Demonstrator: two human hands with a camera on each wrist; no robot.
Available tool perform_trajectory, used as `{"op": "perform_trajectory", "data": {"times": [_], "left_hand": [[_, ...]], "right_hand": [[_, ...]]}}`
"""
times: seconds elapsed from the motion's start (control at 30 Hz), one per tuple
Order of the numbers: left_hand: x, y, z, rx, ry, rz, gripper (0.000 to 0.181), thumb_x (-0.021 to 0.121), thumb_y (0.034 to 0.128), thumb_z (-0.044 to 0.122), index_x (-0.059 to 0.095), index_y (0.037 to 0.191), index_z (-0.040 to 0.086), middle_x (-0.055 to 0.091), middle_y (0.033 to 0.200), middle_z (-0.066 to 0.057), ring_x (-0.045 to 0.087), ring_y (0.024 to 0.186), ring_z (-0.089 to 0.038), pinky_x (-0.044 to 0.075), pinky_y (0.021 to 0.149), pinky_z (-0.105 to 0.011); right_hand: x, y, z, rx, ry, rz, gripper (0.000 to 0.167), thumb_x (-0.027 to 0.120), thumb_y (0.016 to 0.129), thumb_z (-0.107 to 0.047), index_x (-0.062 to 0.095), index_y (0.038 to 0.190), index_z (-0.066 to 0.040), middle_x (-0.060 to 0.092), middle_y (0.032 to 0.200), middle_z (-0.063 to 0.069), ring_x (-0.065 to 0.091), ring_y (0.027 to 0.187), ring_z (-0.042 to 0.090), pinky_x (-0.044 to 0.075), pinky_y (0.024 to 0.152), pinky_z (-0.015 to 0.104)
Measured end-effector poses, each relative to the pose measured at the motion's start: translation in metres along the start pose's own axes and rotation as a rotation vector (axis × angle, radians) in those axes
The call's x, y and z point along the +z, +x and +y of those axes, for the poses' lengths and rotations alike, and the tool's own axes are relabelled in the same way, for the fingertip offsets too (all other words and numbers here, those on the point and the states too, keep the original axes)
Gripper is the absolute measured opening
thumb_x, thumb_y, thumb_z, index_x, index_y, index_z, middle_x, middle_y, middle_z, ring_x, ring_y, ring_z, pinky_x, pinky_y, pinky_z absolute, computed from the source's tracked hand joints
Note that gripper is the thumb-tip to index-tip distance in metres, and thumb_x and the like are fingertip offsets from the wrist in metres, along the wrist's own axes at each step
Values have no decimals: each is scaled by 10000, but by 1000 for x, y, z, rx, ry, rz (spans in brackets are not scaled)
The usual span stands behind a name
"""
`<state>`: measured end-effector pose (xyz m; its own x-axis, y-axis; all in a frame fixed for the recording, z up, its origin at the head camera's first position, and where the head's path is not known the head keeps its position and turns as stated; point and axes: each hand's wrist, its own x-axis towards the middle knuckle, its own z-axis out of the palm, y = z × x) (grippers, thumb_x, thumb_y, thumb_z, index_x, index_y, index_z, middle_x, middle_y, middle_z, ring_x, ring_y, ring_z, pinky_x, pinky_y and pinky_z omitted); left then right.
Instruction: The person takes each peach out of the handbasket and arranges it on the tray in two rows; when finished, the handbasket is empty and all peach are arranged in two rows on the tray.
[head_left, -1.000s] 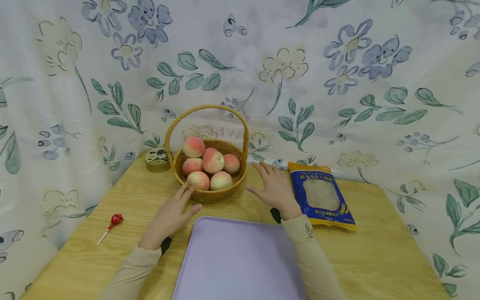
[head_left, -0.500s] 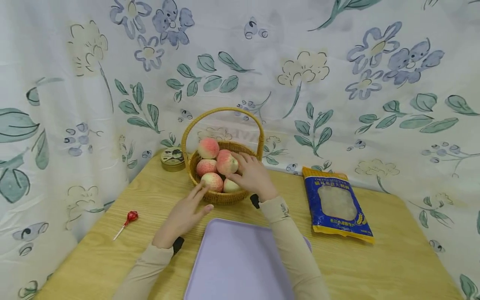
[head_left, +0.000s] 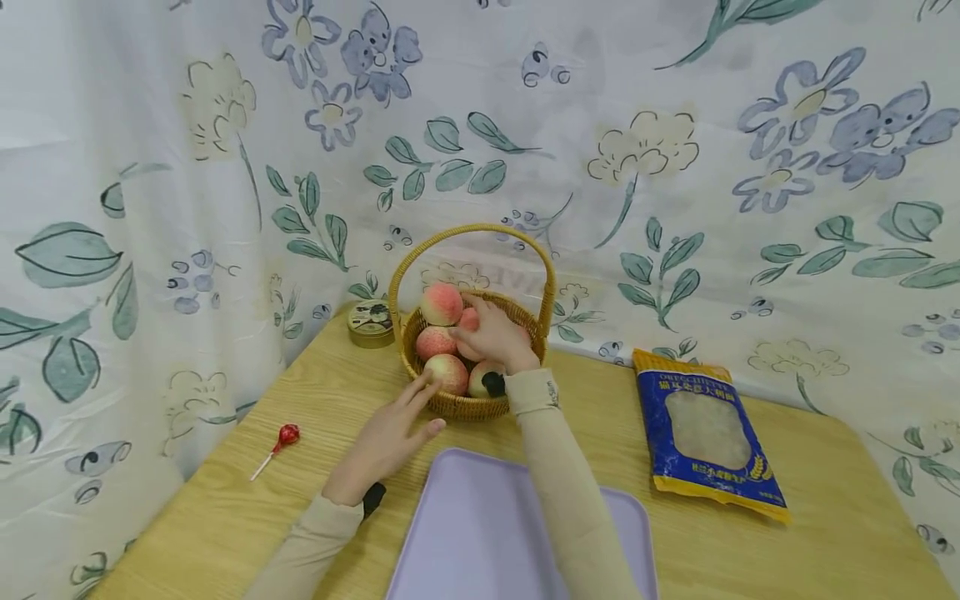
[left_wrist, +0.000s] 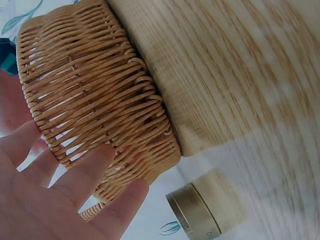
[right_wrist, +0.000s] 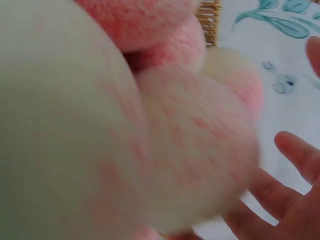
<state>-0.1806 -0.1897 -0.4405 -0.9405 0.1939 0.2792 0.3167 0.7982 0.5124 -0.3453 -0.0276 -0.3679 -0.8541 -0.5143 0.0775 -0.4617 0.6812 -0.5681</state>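
A wicker basket (head_left: 468, 407) with a tall handle stands at the back of the table, holding several pink and cream peaches (head_left: 446, 373). Over the peaches lies my right hand (head_left: 497, 335), its fingers and thumb spread about one in the middle. In the right wrist view those fingers (right_wrist: 272, 187) look extended beside a blurred peach (right_wrist: 200, 150), with no clear grip. My left hand (head_left: 381, 446) reaches to the basket's front left, fingertips at the rim. The left wrist view shows its straight, spread fingers (left_wrist: 82, 175) against the woven side (left_wrist: 95, 90).
A lavender tray (head_left: 465, 525) lies in front of the basket, partly under the right forearm. At the right is a blue and yellow pasta bag (head_left: 708, 433). A red lollipop (head_left: 287, 436) lies at the left, and a round tin (head_left: 371, 323) stands beside the basket.
My right hand has moved left from beside the basket, in over the peaches. The left hand stays by the front rim. The head view has turned left, shifting everything rightward.
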Motion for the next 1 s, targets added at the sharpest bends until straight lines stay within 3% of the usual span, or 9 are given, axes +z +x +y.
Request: {"op": "perform_trajectory", "data": {"times": [0.2, 0.33, 0.5, 0.63, 0.8, 1.0], "left_hand": [[1, 1, 4, 11, -11, 15, 643, 443, 990, 515, 374, 1503, 134, 280, 1596, -103, 486, 1281, -466, 386, 1012, -642], [-1, 2, 5, 9, -18, 25, 639, 444, 989, 516, 384, 1498, 134, 289, 1593, -98, 486, 1280, -467, 382, 1009, -648], [0, 0, 2, -7, -15, 16, 647, 432, 988, 532, 385, 1498, 136, 290, 1592, -101, 498, 1262, -476, 392, 1001, -643], [5, 0, 3, -4, -22, 13, 630, 448, 990, 512, 388, 1497, 142, 294, 1590, -101, 504, 1258, -472, 399, 992, -643], [8, 0, 1, 4, -11, 19, 609, 453, 996, 484, 388, 1496, 143, 292, 1591, -95, 511, 1257, -459, 402, 990, -639], [3, 1, -2, 8, -1, 29, 599, 455, 1001, 467, 385, 1497, 139, 297, 1587, -103, 507, 1253, -475, 398, 982, -653]], "right_hand": [[8, 7, 9, -6, 11, -31, 620, 593, 904, -296, 404, 1475, -144, 421, 1506, 119, 301, 1425, 395, 284, 1149, 538], [8, 11, 11, -30, -30, -25, 556, 693, 846, -233, 534, 1368, -122, 450, 1475, 117, 345, 1394, 388, 298, 1145, 516], [13, 11, 15, 4, -12, -36, 556, 776, 788, -217, 579, 1304, -154, 476, 1420, 122, 392, 1346, 388, 366, 1091, 517], [13, 4, 21, 43, 60, 8, 555, 759, 791, -226, 561, 1304, -151, 466, 1395, 150, 419, 1305, 388, 425, 1027, 512], [10, -7, 26, 78, 157, 126, 604, 754, 803, -270, 502, 1339, -153, 432, 1394, 166, 468, 1242, 364, 448, 987, 507], [3, -22, 22, 83, 375, 226, 666, 783, 801, -245, 480, 1379, -115, 358, 1417, 154, 443, 1247, 333, 424, 1035, 495]]}}
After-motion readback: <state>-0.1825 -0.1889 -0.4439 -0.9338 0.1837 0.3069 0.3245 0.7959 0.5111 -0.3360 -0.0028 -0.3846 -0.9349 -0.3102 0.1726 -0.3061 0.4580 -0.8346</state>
